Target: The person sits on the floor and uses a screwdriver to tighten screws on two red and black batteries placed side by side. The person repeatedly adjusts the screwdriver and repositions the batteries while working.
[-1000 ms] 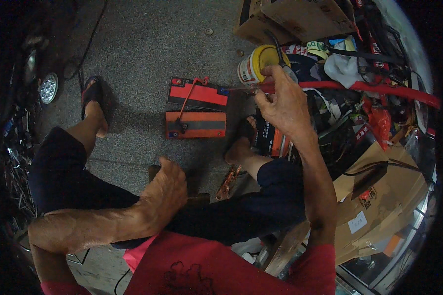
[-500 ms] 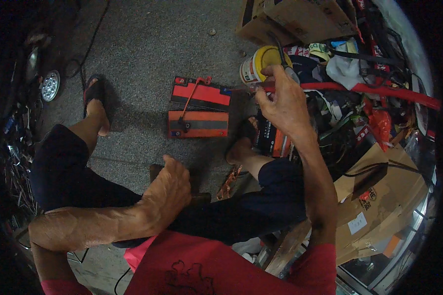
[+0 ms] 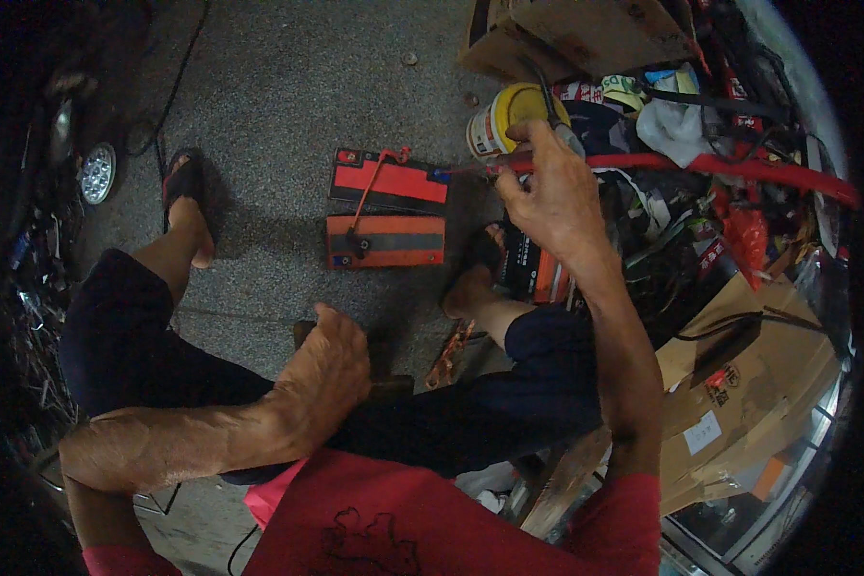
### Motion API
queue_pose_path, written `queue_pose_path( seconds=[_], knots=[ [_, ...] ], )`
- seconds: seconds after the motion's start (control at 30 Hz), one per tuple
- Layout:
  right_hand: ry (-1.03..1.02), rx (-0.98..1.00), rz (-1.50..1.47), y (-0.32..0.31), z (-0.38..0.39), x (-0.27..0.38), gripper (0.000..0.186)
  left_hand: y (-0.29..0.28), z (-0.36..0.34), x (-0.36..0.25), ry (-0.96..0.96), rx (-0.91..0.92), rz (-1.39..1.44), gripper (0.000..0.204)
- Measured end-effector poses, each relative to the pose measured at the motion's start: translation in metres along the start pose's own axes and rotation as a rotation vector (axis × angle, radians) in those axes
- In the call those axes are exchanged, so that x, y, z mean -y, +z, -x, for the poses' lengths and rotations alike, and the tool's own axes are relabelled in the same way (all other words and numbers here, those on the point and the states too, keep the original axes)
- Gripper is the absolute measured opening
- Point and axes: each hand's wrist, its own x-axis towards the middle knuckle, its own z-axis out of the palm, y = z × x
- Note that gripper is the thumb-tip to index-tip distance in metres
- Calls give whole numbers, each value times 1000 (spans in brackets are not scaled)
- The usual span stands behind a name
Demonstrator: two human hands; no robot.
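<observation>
My right hand (image 3: 559,197) is closed, pinching a thick red cable (image 3: 739,171) near its end. The cable runs off to the right across the clutter. A dark curved bar (image 3: 545,91) stands just above those fingers; I cannot tell whether the hand touches it. My left hand (image 3: 326,370) hangs curled over my lap, in front of a dark wooden piece; what its fingers hold, if anything, is hidden. Between my feet lie two batteries side by side, one red and black (image 3: 394,180), one orange and grey (image 3: 389,240). A short red lead (image 3: 370,192) links them.
Beside my right hand is a yellow-lidded tub (image 3: 509,108). Cardboard boxes (image 3: 595,38) stand at the far right, with flattened cardboard (image 3: 739,394) nearer. Another orange-black battery (image 3: 526,261) sits by my right foot. A round lamp (image 3: 98,173) lies at the left; copper-coloured strands (image 3: 448,353) lie near my right knee.
Both hands keep almost the same place and hold. The red cable's far stretch has shifted slightly upward; the view itself has moved a little.
</observation>
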Motion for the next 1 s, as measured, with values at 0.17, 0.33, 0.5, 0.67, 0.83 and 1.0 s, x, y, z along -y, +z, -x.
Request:
queue_pose_path(
  seconds=[0.17,0.33,0.5,0.67,0.83,1.0],
  knots=[
    [141,184,50,-11,-7,11,33,-3,-1,3,10,36,31,25],
    [162,202,80,-12,-6,12,34,0,-1,2,-2,2,-5,24],
    [17,88,-17,-3,-1,0,34,-1,-1,3,20,19,24,26],
    [177,234,28,-9,-8,8,36,-1,-1,4,14,7,25,24],
    [161,183,36,-11,-5,10,35,-5,-1,4,18,54,24,28],
    [-42,-12,40,1,1,-2,32,-6,-3,4,31,103,82,31]
  ],
)
